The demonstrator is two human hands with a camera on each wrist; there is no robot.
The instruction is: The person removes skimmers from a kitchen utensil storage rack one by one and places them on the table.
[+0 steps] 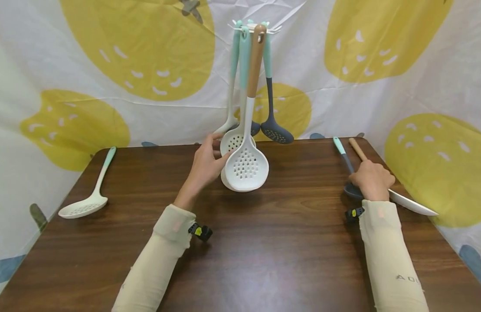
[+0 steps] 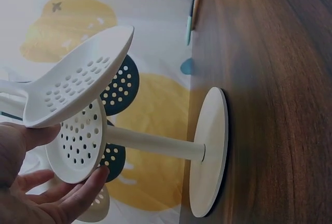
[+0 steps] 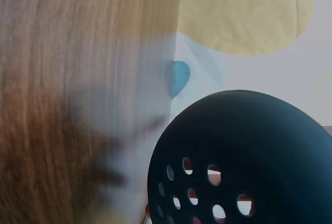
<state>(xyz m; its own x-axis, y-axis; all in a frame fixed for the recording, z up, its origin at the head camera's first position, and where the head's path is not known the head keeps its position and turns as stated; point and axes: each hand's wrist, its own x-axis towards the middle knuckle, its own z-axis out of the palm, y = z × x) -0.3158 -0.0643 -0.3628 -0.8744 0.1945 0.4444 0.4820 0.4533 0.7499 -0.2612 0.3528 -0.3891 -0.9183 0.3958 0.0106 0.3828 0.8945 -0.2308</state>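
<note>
In the head view, my left hand (image 1: 209, 156) reaches the white skimmers hanging from a rack. Its thumb is at the rim of the front skimmer with a brown handle (image 1: 247, 167); its fingers spread by a mint-handled white skimmer (image 1: 233, 139) behind. In the left wrist view, my left hand (image 2: 41, 182) has a gap between thumb and fingers, with fingertips at the rear skimmer's (image 2: 78, 146) rim. My right hand (image 1: 373, 177) grips a dark, mint-handled skimmer (image 1: 353, 190) at the table's right, over a brown-handled white utensil (image 1: 412, 203). The dark skimmer's perforated head (image 3: 233, 146) looms in the right wrist view.
The rack's pale post (image 2: 155, 143) rises from a round base (image 2: 210, 156) on the brown table (image 1: 295, 242). Dark skimmers (image 1: 277, 131) hang at its back. Another mint-handled white skimmer (image 1: 84, 206) lies at the left. A lemon-patterned cloth (image 1: 178, 121) hangs behind.
</note>
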